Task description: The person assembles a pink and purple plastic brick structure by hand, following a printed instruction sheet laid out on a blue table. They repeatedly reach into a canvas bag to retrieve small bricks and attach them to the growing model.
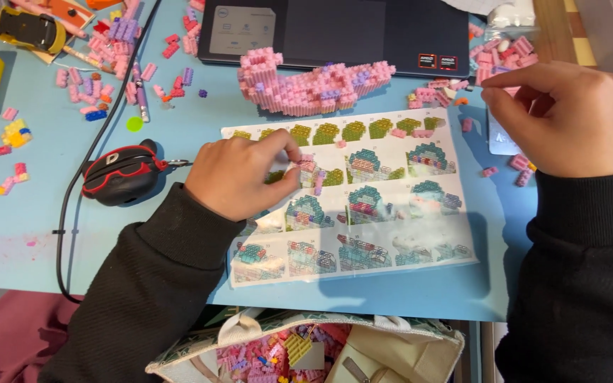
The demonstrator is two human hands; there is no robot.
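Tabletop (30,220): light blue, it carried everything.
Centre: a glossy instruction sheet (363,206) lay flat on it.
12 o'clock: a pink brick model (313,85) sat just above the sheet, touching a dark laptop (335,28).
9 o'clock: a black and red case (118,174) rested beside a black cable (72,191).
10 to 11 o'clock: loose pink bricks (108,64) were scattered, with a yellow toy car (30,30).
2 o'clock: more pink bricks (498,57) lay piled.
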